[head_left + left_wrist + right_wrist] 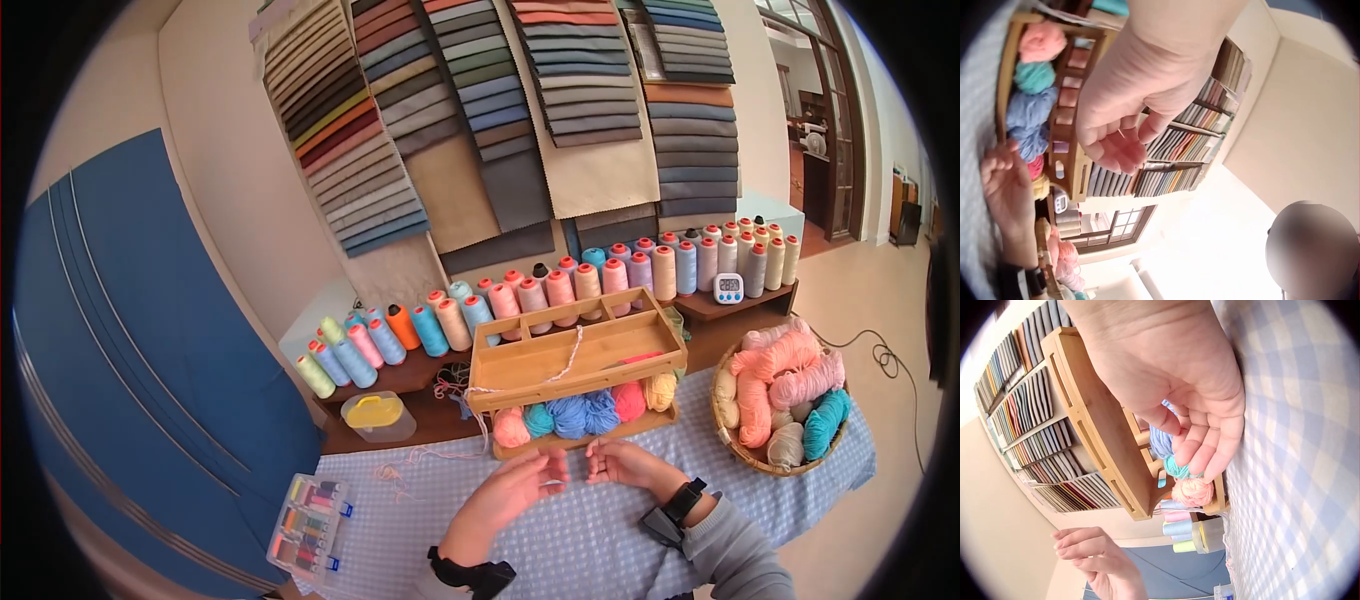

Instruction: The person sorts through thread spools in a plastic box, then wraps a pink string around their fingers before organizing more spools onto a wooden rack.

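Left hand (pixel 518 480) and right hand (pixel 630 466) were held apart, fingers loosely bent, nothing seen grasped in either. The row of yarn balls (pixel 568 416) was sited just beyond both, in the lower tier of the wooden rack (pixel 530 362), its long axis laid crosswise, left to right. The right hand was judged nearer, low over the checked cloth (pixel 400 535); the left was raised higher.
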Demonstrator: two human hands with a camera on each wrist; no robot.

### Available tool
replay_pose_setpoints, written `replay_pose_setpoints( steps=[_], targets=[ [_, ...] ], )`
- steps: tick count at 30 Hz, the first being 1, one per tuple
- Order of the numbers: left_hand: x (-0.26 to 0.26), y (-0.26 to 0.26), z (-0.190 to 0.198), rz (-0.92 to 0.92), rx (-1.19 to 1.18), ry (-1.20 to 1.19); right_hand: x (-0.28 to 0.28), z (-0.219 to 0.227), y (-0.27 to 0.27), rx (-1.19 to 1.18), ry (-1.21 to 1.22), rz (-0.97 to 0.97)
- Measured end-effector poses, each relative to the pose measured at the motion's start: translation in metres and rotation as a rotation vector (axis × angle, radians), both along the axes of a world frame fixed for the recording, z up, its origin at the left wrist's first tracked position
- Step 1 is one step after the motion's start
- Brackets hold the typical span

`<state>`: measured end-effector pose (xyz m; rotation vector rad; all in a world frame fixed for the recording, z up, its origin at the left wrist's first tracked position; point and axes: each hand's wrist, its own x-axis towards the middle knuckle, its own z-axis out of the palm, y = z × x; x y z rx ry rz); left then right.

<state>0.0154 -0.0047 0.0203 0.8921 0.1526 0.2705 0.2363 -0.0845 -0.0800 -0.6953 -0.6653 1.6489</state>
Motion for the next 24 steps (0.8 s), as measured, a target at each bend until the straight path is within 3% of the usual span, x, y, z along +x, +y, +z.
replay_pose_setpoints(
  steps=[2,4,5,7,11,13,14,16,20,22,24],
  targets=[
    [-0.009,0.008,0.024,-0.011,0.100,-0.026,-0.001,0.001,0.000,0.001,0.006,0.000],
    [-0.018,0.020,0.047,0.173,0.338,0.027,-0.001,0.000,-0.001,0.002,0.013,-0.003],
    [-0.022,0.031,0.052,0.174,0.344,0.034,-0.001,0.000,-0.001,0.000,0.003,-0.009],
    [-0.028,0.064,0.056,0.423,0.619,0.170,-0.001,-0.002,0.000,0.005,0.000,-0.016],
    [-0.051,0.144,0.051,0.910,0.950,0.293,0.001,-0.005,0.001,0.003,0.001,-0.006],
    [-0.079,0.210,0.033,1.113,1.198,0.369,0.002,-0.005,0.002,0.003,-0.002,-0.003],
    [-0.094,0.234,0.029,1.114,1.205,0.367,0.001,-0.005,0.002,0.000,-0.001,0.003],
    [-0.118,0.258,0.031,1.361,1.609,0.673,0.001,-0.005,0.002,0.001,0.000,0.010],
    [-0.146,0.264,0.036,1.436,1.747,0.948,0.001,-0.004,0.001,0.003,-0.013,0.008],
    [-0.151,0.265,0.038,1.369,1.966,1.245,0.001,-0.005,0.001,0.008,-0.016,0.001],
    [-0.151,0.269,0.042,1.271,1.979,1.314,0.002,-0.006,0.002,0.007,-0.025,0.014]
  ],
)
